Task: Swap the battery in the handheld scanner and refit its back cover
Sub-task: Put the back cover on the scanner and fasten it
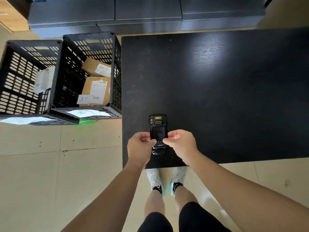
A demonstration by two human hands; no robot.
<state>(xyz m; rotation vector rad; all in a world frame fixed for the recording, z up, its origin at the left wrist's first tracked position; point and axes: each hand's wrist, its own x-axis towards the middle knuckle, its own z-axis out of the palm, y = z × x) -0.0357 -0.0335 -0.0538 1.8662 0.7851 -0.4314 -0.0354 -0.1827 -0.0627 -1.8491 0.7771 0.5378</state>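
Observation:
A black handheld scanner (157,124) lies back side up near the front left corner of the black table (225,97), its yellow-labelled scan window pointing away from me. My left hand (139,146) pinches its left edge with thumb and fingers. My right hand (181,143) pinches the right edge, thumb tip resting on the back cover (158,137) above the white brand lettering. The cover sits on the scanner's back. No loose battery is in sight.
Two black slotted crates (66,72) stand on the floor left of the table; the nearer one holds cardboard parcels (96,87). Dark boxes (147,12) line the far side. My feet are under the table's front edge.

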